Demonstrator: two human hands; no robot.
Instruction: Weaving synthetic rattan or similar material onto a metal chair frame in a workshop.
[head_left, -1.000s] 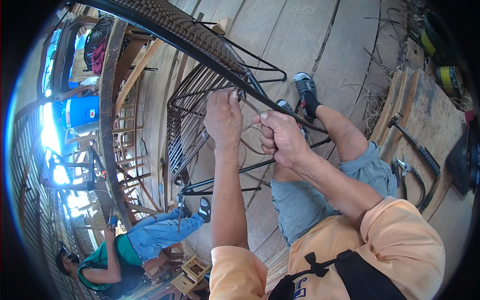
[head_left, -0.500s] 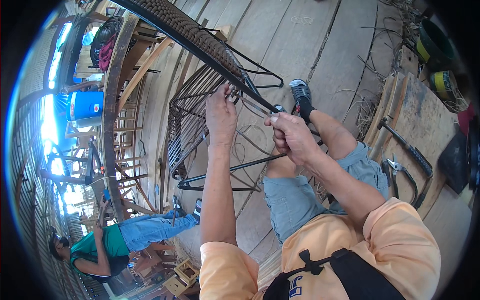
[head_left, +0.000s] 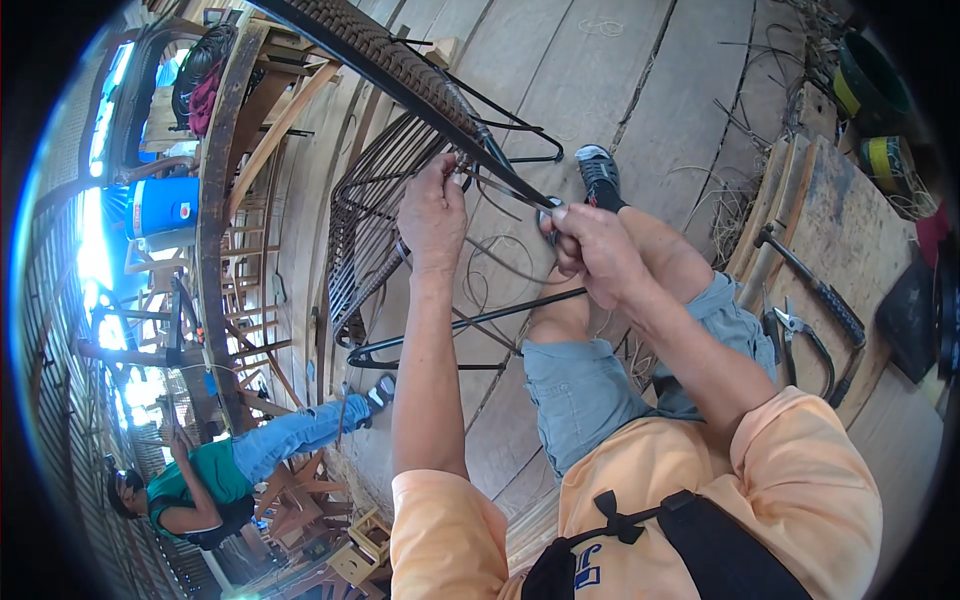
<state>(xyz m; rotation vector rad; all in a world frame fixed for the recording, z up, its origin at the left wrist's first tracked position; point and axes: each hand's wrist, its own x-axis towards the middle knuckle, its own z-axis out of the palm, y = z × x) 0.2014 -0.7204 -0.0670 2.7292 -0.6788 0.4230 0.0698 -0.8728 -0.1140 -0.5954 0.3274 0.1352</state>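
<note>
A dark metal chair frame point(head_left: 400, 97) with brown woven strands along it slants down from the top toward my right hand. My left hand point(head_left: 433, 220) is closed at the edge of the weave, its fingertips pinching a thin brown weaving strand point(head_left: 508, 189). That strand runs taut to my right hand point(head_left: 600, 255), which is closed with thumb and fingers around its other stretch, near the lower end of the frame's bar. Loose lengths of the same strand curl below, between my hands and knees. Beyond my left wrist, more cords point(head_left: 365, 215) are strung across the frame.
On a wooden board point(head_left: 850, 220) at my right lie a hammer point(head_left: 815, 290) and pliers point(head_left: 792, 325). Buckets point(head_left: 870, 85) stand at the far right. A blue cooler point(head_left: 163, 207) is at the left, and a person in a green shirt point(head_left: 205, 480) stands lower left. Strand scraps litter the plank floor point(head_left: 590, 90).
Both hands stay on the strand, and my right hand has tilted slightly upward. The whole view has shifted a little. The person at the left has moved their legs and arms.
</note>
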